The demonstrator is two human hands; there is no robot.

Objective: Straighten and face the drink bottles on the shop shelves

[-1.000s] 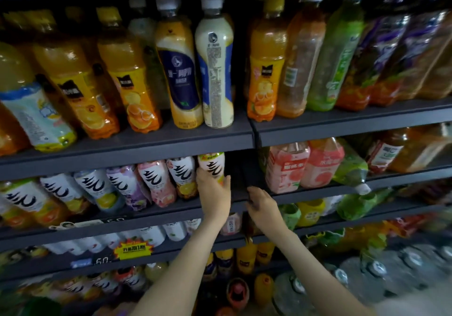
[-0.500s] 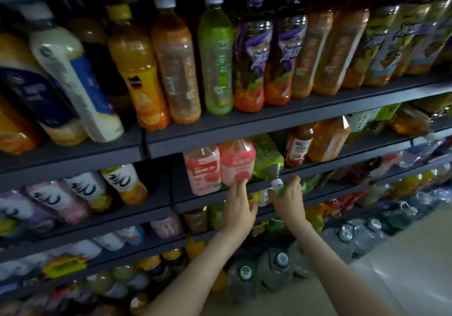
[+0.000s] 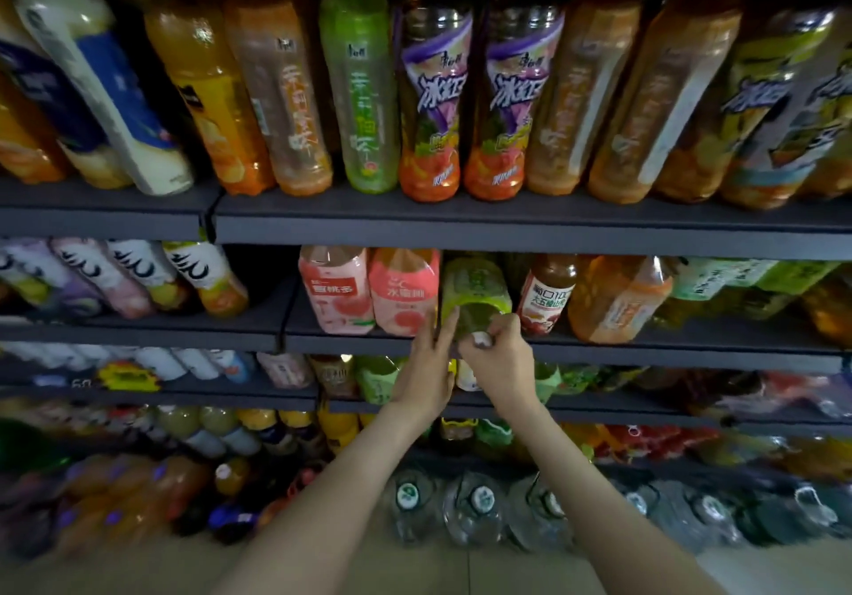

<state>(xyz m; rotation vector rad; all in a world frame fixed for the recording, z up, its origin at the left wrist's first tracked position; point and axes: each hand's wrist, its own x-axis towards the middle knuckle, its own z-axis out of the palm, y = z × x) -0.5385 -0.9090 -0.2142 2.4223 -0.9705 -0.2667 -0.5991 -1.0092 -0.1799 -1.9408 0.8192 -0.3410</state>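
Right hand (image 3: 500, 357) grips the cap end of the cap-forward green bottle (image 3: 475, 285). Left hand (image 3: 426, 366), fingers straight, touches its side. Pink bottle (image 3: 403, 290) and brown bottle (image 3: 546, 295) flank it closely.

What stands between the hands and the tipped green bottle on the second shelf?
Nothing visible does. The right hand pinches the green bottle at its white cap, and the left hand reaches its left side with straight fingers. A pink bottle and a red-labelled bottle only flank it.

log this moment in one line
item: green bottle lying cap-out | right hand: grips its cap end | left hand: open beside it
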